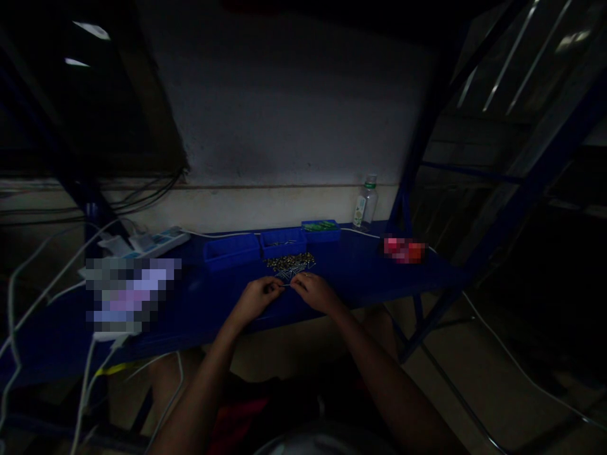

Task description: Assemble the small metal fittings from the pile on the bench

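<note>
At the front of the blue table (190, 297), my left hand (256, 298) and my right hand (313, 292) meet with little space between them. A thin metal pin (286, 285) spans the gap, pinched in the closed fingertips of both. Just beyond my fingers lies a loose pile of thin silvery pins (287, 274). Behind that spreads a heap of small brass-coloured parts (290, 261), too small and dark to name exactly.
Three blue bins line the back: a left bin (232, 251), a middle bin (283, 242) with some thin pieces, and a right bin (321, 236) holding green items (320, 225). A clear bottle (365, 205) stands right. Left are a power strip (161, 244) and white cables (85, 373).
</note>
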Demonstrator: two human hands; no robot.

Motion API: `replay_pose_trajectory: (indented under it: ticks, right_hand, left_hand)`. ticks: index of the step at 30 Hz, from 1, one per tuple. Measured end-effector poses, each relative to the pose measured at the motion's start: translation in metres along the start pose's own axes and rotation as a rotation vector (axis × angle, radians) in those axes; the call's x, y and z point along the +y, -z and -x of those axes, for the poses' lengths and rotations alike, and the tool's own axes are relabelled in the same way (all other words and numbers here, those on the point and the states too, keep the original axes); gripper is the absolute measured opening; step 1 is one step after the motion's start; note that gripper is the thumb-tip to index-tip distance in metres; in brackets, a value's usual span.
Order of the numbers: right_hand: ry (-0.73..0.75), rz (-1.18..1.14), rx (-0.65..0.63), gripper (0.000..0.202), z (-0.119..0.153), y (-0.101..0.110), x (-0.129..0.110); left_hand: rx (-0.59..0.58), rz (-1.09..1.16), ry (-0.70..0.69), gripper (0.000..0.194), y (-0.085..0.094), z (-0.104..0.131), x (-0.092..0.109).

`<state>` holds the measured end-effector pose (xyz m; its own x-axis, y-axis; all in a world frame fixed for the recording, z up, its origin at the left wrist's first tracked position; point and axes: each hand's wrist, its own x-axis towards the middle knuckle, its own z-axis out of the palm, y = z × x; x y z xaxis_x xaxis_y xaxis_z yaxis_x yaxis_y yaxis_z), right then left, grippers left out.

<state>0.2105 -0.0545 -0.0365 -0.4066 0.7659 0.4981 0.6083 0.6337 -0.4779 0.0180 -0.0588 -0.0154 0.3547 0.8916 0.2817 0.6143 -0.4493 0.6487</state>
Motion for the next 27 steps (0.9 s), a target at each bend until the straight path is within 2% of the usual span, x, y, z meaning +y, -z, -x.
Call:
replay_pose_trajectory:
  ticks: [9,16,23,27]
  right_hand:
    - [0.018,-0.013,-0.011,0.012,0.0004,-0.0010,0.0019]
    - [0.059,0.042,-0.059,0.013,-0.0008,-0.0008,0.0015]
    - [0.049,0.056,-0.050,0.014,0.0002,0.0011,-0.0005]
    - [0.045,0.054,-0.037,0.016,0.0007,0.0016,-0.0007]
  left_hand:
    - [0.009,0.017,-0.002,0.032,-0.0013,-0.0001,-0.0029]
    - [-0.004,0.057,-0.076,0.025,-0.0008,0.0014,0.0014]
    - [0.104,0.094,-0.050,0.009,0.0016,0.0037,0.0052]
    - [0.122,0.101,-0.017,0.009,0.0007,0.0035,0.0028]
